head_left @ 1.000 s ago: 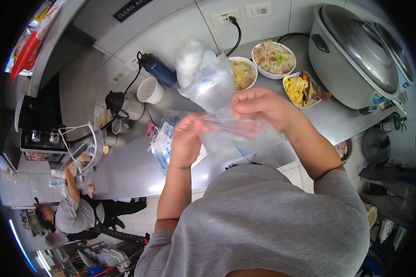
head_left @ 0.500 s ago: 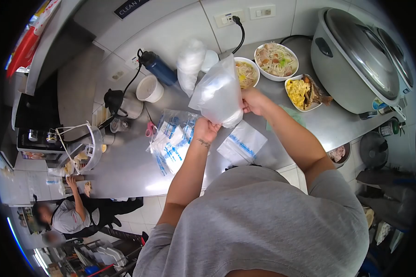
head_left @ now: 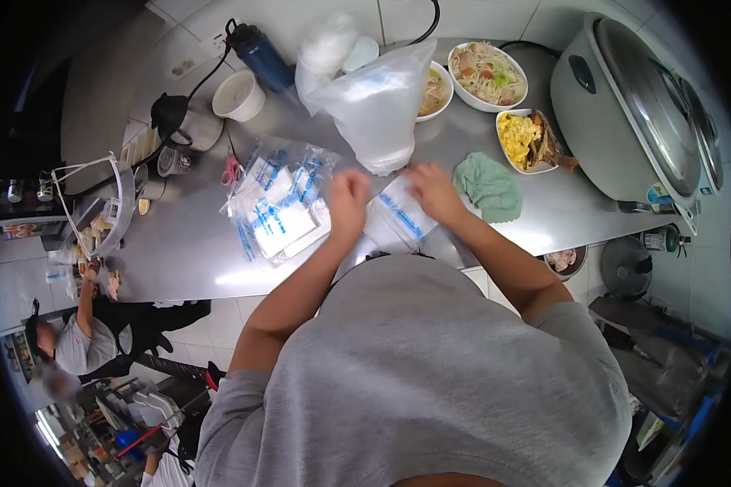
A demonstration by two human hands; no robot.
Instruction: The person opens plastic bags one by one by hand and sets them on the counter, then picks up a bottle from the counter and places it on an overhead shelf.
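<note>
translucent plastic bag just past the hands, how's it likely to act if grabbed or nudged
The translucent plastic bag will probably crumple when gripped, since its film looks thin and creased. It may tip if nudged, being wider on top than at its base.

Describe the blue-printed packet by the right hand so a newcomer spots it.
On the steel counter, look between the left hand and right hand, towards the near edge. The blue-printed packet lies there, apart from the bigger, jumbled, similarly printed pile to its left.
</note>
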